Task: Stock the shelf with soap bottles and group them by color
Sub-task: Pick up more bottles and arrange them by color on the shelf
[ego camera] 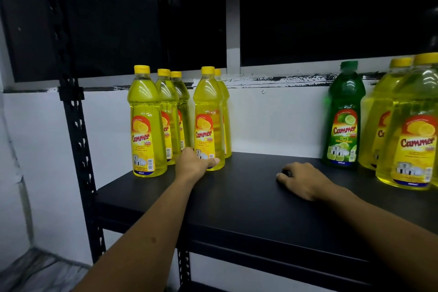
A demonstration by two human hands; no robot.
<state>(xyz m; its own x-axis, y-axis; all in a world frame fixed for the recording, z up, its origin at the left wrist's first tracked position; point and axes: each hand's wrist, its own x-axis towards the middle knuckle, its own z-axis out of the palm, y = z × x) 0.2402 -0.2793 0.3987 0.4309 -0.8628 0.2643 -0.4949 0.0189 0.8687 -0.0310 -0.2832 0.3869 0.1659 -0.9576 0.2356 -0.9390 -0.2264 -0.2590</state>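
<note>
Several yellow lemon soap bottles stand grouped at the left of the black shelf [248,199]. My left hand [193,164] wraps the base of the front right yellow bottle [208,111] of that group, thumb across its label. Another yellow bottle [145,121] stands at the group's front left. My right hand [301,181] rests on the shelf board in the middle, fingers curled down, holding nothing. A green lime bottle [343,114] stands at the right, beside two more yellow bottles [412,125] at the frame's right edge.
A black perforated upright post [75,130] frames the shelf's left side. A white wall lies behind the bottles, with a dark upper shelf bay above. Bare shelf board spans between the yellow group and the green bottle.
</note>
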